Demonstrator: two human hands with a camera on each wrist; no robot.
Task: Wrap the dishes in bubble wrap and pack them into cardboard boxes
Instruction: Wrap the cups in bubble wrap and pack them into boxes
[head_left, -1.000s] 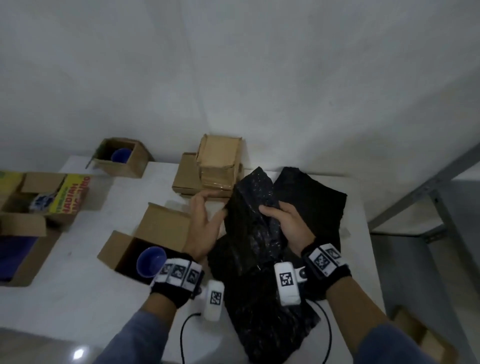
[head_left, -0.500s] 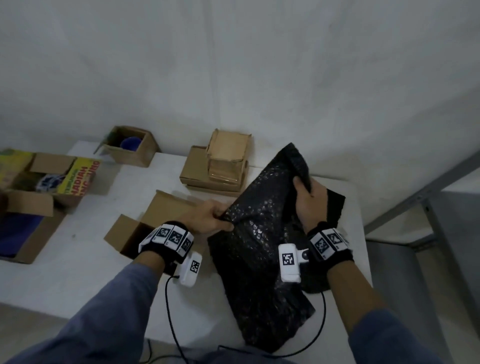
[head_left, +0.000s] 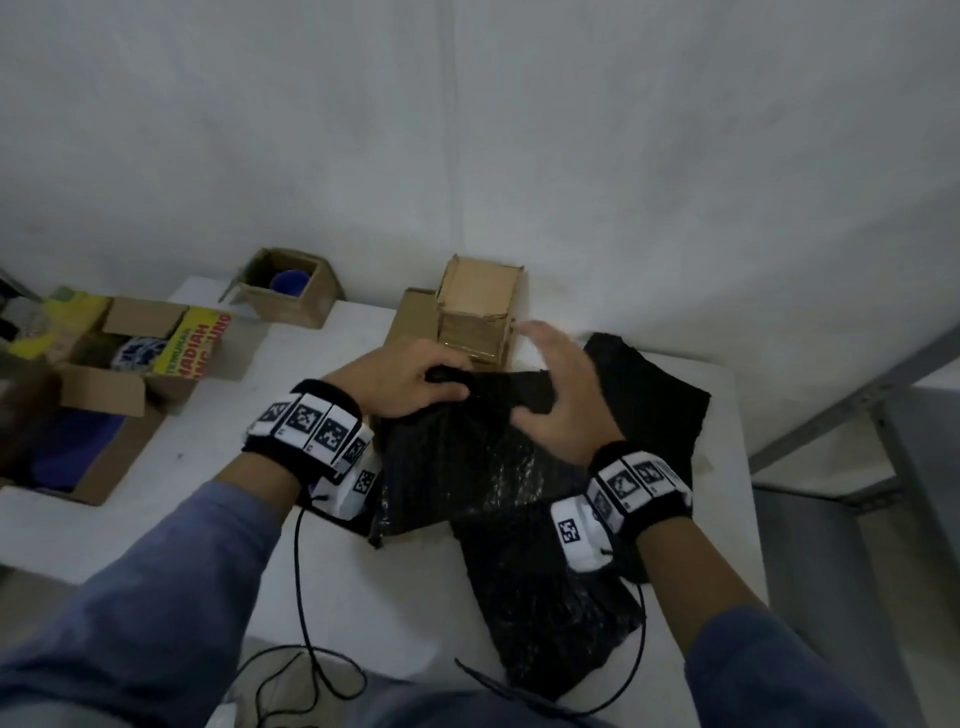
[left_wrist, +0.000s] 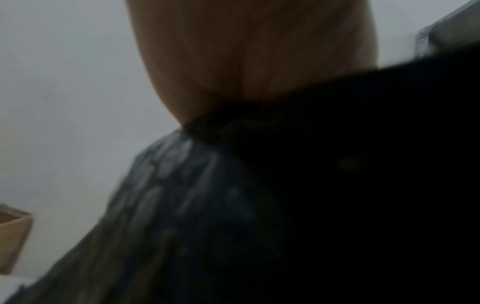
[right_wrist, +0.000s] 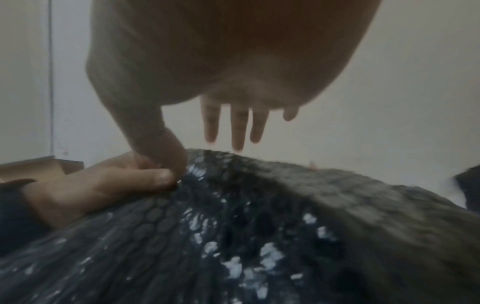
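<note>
Left hand (head_left: 410, 376) is pinching the top edge of the black wrap (head_left: 467, 467), thumb and curled fingers clamped on the fold; right wrist view confirms the pinch at the wrap's near-left edge. Right hand (head_left: 561, 400) is now hovering flat over the wrap, fingers (right_wrist: 237, 127) straight and spread, thumb touching the sheet beside the left thumb, gripping nothing.

Change: half a second ago the right hand was holding the sheet's far corner up high; now that corner is dropped and the sheet is lying folded over, humped in the middle. The open box with the blue cup that sat at 9 o'clock of the wrap is no longer showing; it is likely hidden under the left forearm or the sheet, cannot tell which. Meaning, as a guess: the sheet is being separated and laid out, and wrapping proper is not yet starting.

Wrap is sitting directly under both palms, trailing toward 6 o'clock on the table (head_left: 218, 519). Flat boxes (head_left: 478, 312) are stacked at 12 o'clock, just beyond the fingertips. Box with a blue dish (head_left: 291, 283) is at 10 o'clock, well apart. Big carton (head_left: 104, 415) is at 9 o'clock.
</note>
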